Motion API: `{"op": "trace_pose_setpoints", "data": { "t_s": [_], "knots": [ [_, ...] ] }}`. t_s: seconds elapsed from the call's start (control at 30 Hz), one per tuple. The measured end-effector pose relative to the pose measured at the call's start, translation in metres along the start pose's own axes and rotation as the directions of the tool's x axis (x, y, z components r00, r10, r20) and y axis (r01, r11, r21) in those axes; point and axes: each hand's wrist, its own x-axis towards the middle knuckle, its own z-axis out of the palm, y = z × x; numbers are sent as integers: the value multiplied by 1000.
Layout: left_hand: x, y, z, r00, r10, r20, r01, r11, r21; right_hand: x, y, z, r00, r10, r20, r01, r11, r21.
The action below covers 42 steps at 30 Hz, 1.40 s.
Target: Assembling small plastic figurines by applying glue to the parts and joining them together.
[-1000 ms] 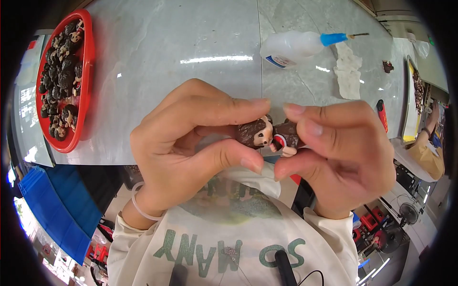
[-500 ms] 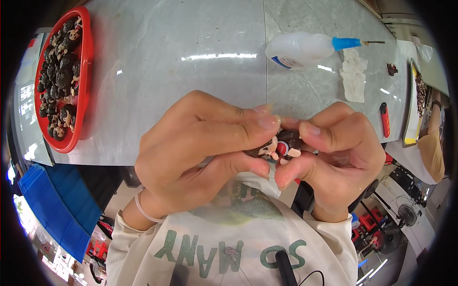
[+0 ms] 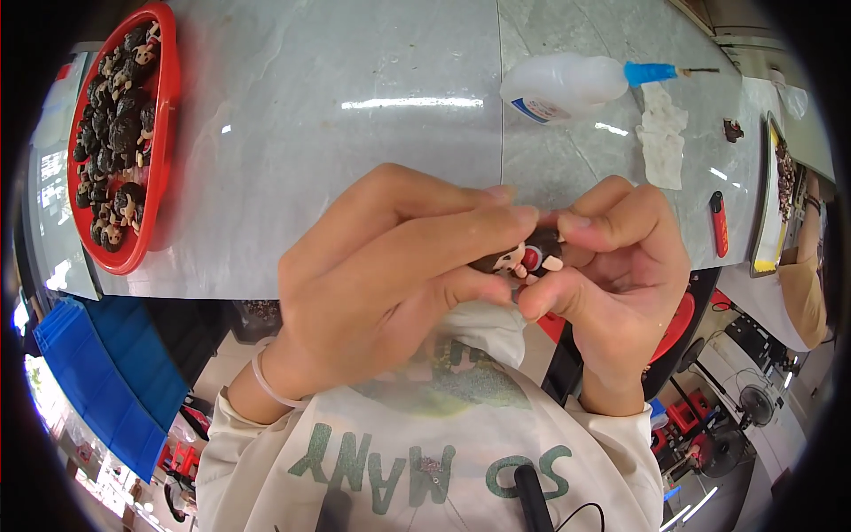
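Between my two hands, just off the table's near edge, is a small doll figurine with dark brown hair, a light face and a red-and-white chest. My left hand pinches its head end between thumb and fingers. On the other side, my right hand grips the body end, thumb below and index finger above. Parts of the figurine are covered by my fingertips. A red oval basket at the far left holds many similar dark-haired figurines.
A white squeeze bottle with a blue needle tip lies at the back right. Beside it are a crumpled white tissue, a small brown piece and a red-handled tool. Farther right, another person's arm is near a tray of small brown pieces.
My right hand has shifted slightly left, and my left hand slightly right. The figurine has turned a little between them and remains held. The whole view has shifted slightly.
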Motion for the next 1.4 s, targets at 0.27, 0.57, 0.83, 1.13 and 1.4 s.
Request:
{"op": "trace_pose_setpoints", "data": {
  "t_s": [0.27, 0.57, 0.83, 1.13, 1.4],
  "knots": [
    [3, -4, 6, 992, 120, -34, -118, 991, 56, 1, -2, 4, 992, 122, -27, -111, 961, 255],
    [2, -6, 8, 982, 187, 4, -187, 982, 11, 8, -9, 3, 953, 291, 84, -302, 928, 217],
    [0, -8, 7, 984, 175, -17, -175, 984, 1, 9, -12, 9, 944, 327, 46, -330, 924, 196],
    [2, 0, 6, 998, 65, 16, -64, 997, -36, 11, -14, 5, 917, 378, 125, -397, 894, 208],
    [1, 0, 6, 999, -45, -22, 44, 998, -47, 8, -7, 13, 980, 199, -16, -192, 964, 185]
  ]
}}
